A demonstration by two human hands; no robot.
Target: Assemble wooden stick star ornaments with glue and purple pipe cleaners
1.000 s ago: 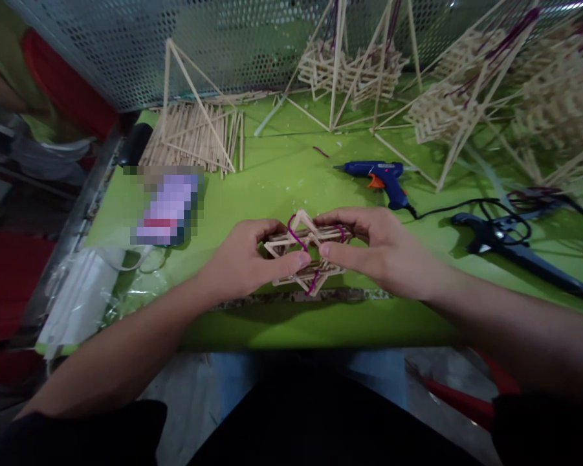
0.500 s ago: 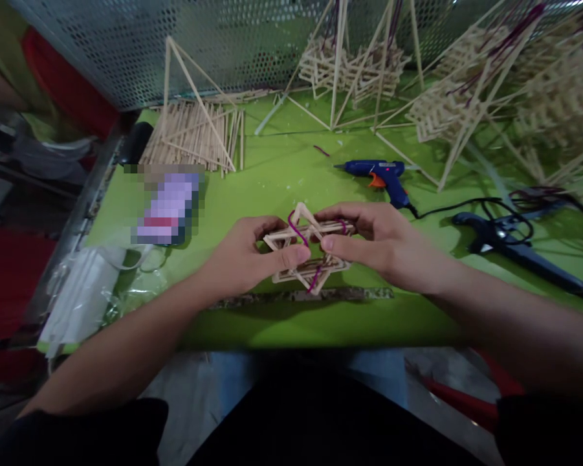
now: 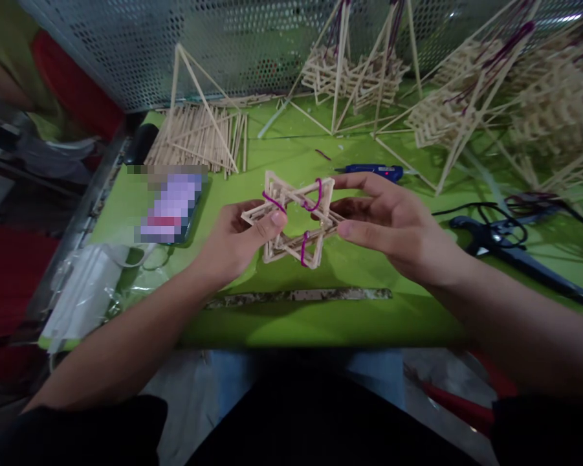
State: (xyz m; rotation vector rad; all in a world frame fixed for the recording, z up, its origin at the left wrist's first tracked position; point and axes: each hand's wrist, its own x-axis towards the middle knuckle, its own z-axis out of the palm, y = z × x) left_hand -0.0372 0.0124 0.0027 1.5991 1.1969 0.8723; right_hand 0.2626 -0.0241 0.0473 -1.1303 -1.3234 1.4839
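Between my hands, above the green table, is a star-shaped frame of thin wooden sticks with purple cord looped around several of its bars. My left hand grips its left side, thumb pressed on top. At the right point, my right hand pinches the frame between thumb and fingers. Beyond the right hand lies a blue glue gun, its handle mostly hidden by that hand. A dark speckled strip lies on the table below the star.
A pile of wooden sticks lies at the back left, near a phone and a white packet. Stick frames with hanging stick stars line the back right. Black-handled cutters and cords lie at right. The green table ends before me.
The star frame has been raised and turned, so its open middle and cord loops face me more. My right hand has shifted up and now covers the glue gun's handle.
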